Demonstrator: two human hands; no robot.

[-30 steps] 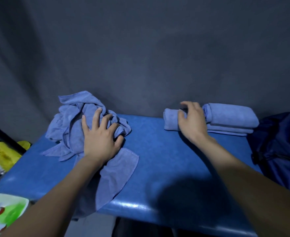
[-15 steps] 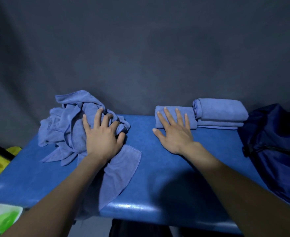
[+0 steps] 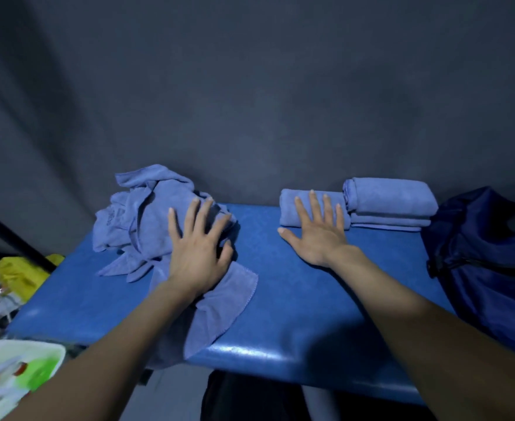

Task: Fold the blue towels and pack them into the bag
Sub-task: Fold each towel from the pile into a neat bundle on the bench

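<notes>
A crumpled heap of blue towels lies on the left of the blue table, one corner hanging over the front edge. My left hand rests flat on the heap with fingers spread. A small folded blue towel sits at the back, and my right hand lies flat with straight fingers over its front part. Beside it to the right is a stack of folded blue towels. The dark blue bag sits at the table's right end.
A dark grey wall rises right behind the table. Left of the table are a yellow plastic bag, a black bar and a white and green tray. The table's front edge runs close to my forearms.
My right hand let go of the small folded towel, drew back and flattened onto it. My left hand's fingers straightened on the heap. The camera shifted slightly to the right.
</notes>
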